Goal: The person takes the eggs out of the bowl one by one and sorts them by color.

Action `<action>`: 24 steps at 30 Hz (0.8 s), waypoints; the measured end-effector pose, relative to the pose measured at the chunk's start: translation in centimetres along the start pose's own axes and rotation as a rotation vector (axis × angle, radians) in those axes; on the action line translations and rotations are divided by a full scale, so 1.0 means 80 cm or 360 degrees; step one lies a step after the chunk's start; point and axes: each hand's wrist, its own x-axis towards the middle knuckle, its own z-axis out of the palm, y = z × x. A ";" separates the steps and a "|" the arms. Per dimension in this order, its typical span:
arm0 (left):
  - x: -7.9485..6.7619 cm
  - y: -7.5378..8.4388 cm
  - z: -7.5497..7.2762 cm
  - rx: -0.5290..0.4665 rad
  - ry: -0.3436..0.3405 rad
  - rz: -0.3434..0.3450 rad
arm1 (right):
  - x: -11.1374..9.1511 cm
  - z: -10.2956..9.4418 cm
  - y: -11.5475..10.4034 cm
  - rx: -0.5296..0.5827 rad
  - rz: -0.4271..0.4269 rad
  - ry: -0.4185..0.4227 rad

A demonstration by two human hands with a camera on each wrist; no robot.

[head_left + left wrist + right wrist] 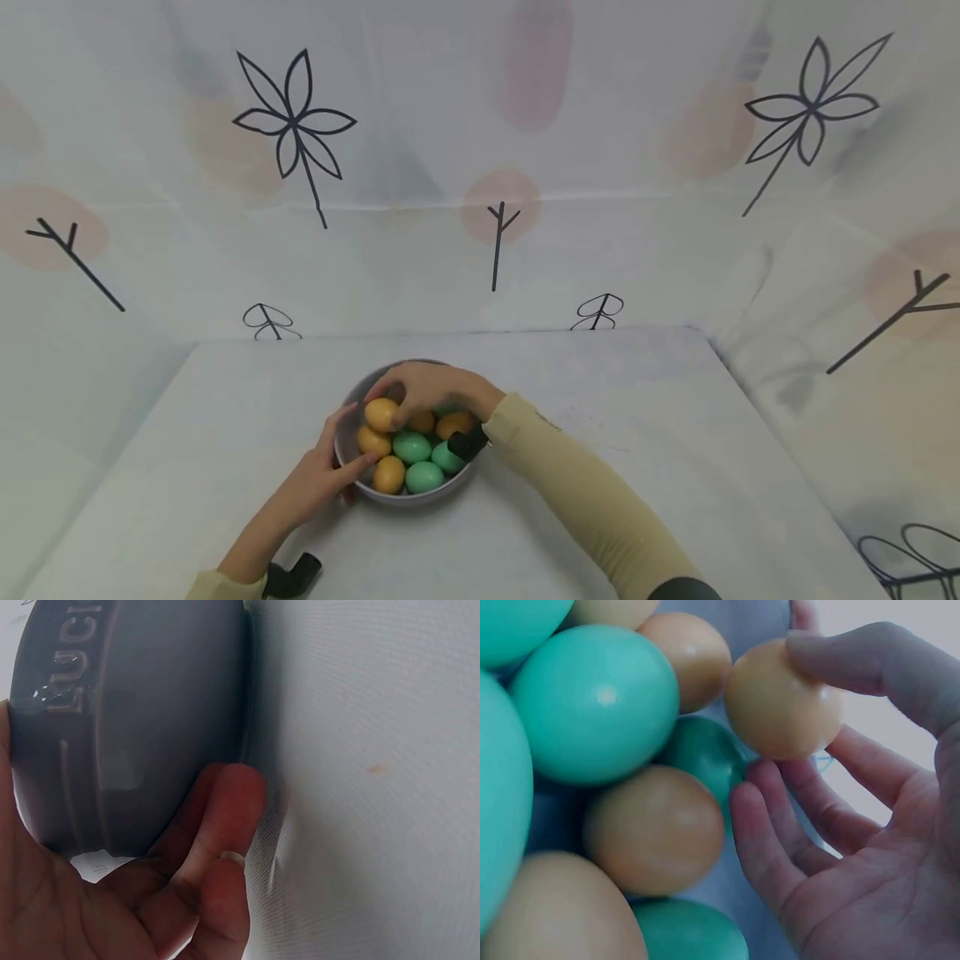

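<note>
A grey bowl [411, 501] on the white surface holds several green eggs [424, 477] and several brown-orange eggs [389, 475]. My left hand [318, 479] grips the bowl's left side, its thumb over the rim. In the left wrist view, curled fingers [232, 814] sit low against the bowl's outer wall [172, 697], which bears raised lettering. Reaching over the bowl from the right, my right hand [438, 387] pinches one brown-orange egg [776, 705] between thumb and fingers. That egg is near the bowl's left inner side, among the others. Part of the contents is hidden beneath the right hand and wrist.
The white tabletop [600, 467] extends around the bowl. Behind it rises a pale cloth backdrop [420, 267] with leaf and twig drawings. Black wrist devices [294, 577] are worn at both wrists.
</note>
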 end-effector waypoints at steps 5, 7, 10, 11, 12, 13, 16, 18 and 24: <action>0.000 0.001 0.003 -0.0006 0.0013 -0.0017 | -0.016 -0.014 0.006 0.0086 -0.0040 0.0088; 0.000 0.001 0.003 0.0000 0.0021 -0.0018 | -0.026 -0.021 0.008 0.0116 -0.0069 0.0119; -0.001 0.001 0.003 0.0013 0.0032 -0.0016 | -0.044 -0.032 0.013 0.0207 -0.0093 0.0180; -0.001 0.001 0.003 0.0020 0.0033 -0.0017 | -0.051 -0.035 0.015 0.0242 -0.0100 0.0204; -0.001 0.001 0.003 0.0020 0.0034 -0.0018 | -0.059 -0.039 0.017 0.0273 -0.0102 0.0227; -0.001 0.001 0.003 0.0021 0.0036 -0.0020 | -0.066 -0.042 0.019 0.0301 -0.0101 0.0255; -0.001 0.001 0.004 0.0026 0.0038 -0.0025 | -0.089 -0.050 0.026 0.0365 -0.0094 0.0332; -0.002 0.001 0.003 0.0021 0.0042 -0.0026 | -0.103 -0.052 0.031 0.0399 -0.0094 0.0382; -0.003 0.001 0.003 0.0032 0.0054 0.0001 | -0.136 -0.045 0.051 0.0405 -0.0039 0.0561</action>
